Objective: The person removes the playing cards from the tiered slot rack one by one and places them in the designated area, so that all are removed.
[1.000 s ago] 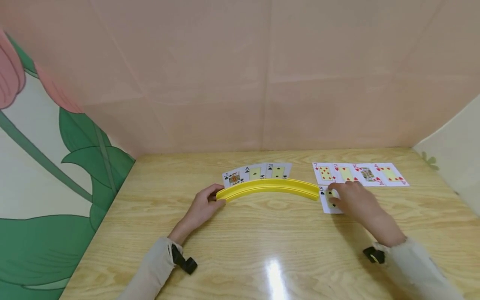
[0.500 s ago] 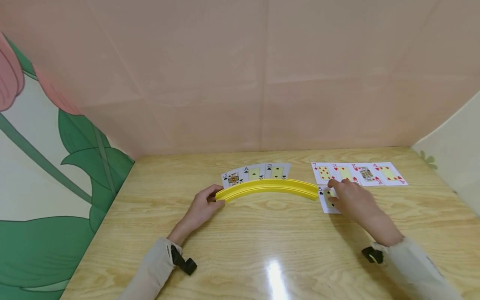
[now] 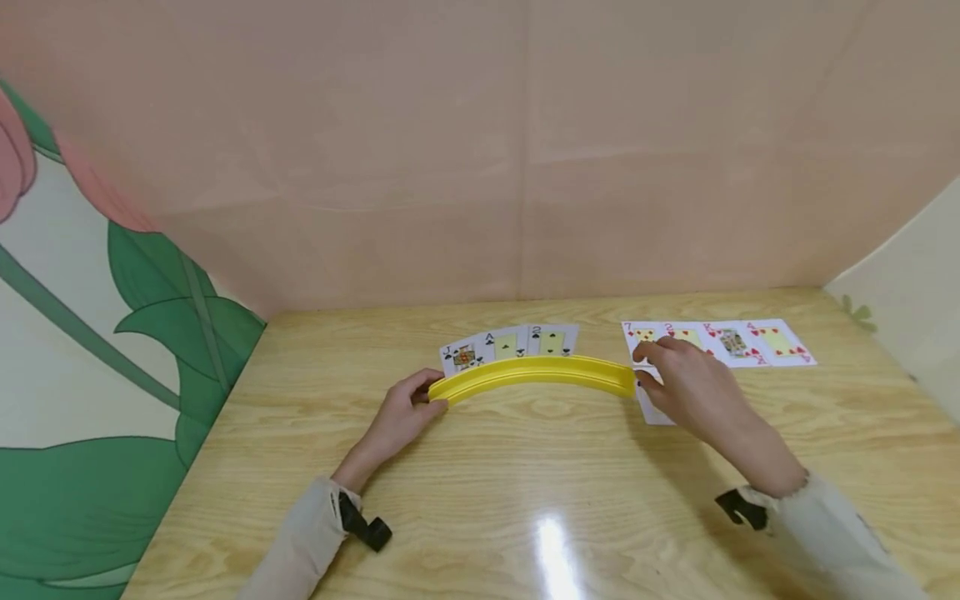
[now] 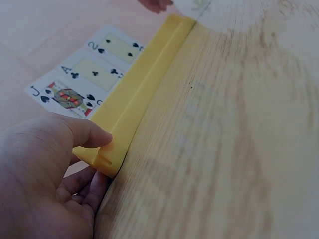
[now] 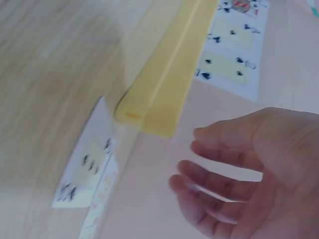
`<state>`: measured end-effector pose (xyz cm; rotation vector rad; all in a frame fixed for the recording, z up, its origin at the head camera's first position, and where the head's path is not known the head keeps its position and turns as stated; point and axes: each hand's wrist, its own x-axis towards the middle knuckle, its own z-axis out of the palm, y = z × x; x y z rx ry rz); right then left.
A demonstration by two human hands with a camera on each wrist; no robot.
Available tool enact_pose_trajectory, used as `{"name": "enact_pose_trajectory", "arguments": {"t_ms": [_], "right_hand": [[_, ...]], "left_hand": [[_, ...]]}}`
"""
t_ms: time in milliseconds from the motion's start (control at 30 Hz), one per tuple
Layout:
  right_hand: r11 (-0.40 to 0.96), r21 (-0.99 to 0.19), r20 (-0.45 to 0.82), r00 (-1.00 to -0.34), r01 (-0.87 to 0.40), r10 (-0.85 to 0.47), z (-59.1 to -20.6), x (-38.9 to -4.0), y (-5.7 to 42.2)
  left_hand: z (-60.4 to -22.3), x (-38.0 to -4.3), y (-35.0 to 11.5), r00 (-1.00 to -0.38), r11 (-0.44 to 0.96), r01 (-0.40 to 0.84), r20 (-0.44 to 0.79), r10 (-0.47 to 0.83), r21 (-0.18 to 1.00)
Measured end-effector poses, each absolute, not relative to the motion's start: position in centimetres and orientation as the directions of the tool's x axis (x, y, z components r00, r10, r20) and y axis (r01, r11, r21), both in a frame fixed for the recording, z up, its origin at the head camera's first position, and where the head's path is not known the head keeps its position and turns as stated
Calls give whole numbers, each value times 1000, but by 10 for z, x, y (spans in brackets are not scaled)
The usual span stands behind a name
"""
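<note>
A curved yellow playing card holder (image 3: 536, 367) lies on the table. My left hand (image 3: 401, 412) pinches its left end, thumb in front and fingers behind, as the left wrist view shows too. In the holder lean three playing cards: a jack of spades (image 3: 463, 357), an ace of clubs (image 3: 506, 345) and a two of spades (image 3: 553, 340). My right hand (image 3: 697, 387) hovers beside the holder's right end with its fingers loosely bent and nothing between them. Beneath it a three of spades (image 5: 84, 167) lies flat, partly hidden in the head view.
Behind the right hand, a row of red-suit playing cards (image 3: 780, 343) lies face up, with a seven, a two, a king and a four. The wooden table (image 3: 450, 517) meets a pinkish back wall (image 3: 405, 167). A painted wall (image 3: 150, 317) stands at the left.
My right hand has lifted slightly away from the three of spades and shifted left toward the holder's right end. The left hand keeps its grip, and the cards lie as before.
</note>
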<state>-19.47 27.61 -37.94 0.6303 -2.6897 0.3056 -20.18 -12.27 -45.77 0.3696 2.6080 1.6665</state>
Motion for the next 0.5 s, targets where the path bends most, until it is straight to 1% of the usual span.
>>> {"name": "enact_pose_trajectory", "arguments": {"t_ms": [200, 300, 400, 500], "right_hand": [[818, -126, 520, -740, -562, -428, -364, -194, 252], [789, -120, 562, -696, -603, -446, -355, -194, 239], [765, -122, 582, -670, -633, -461, -348, -196, 226], [748, -140, 581, -666, -649, -468, -341, -198, 213]], "left_hand": [[-458, -200, -126, -974, 410, 180, 104, 201, 894], [-458, -198, -127, -974, 404, 178, 102, 203, 897], [-457, -198, -127, -974, 403, 178, 101, 204, 898], [-457, -197, -126, -976, 406, 167, 92, 199, 898]]}}
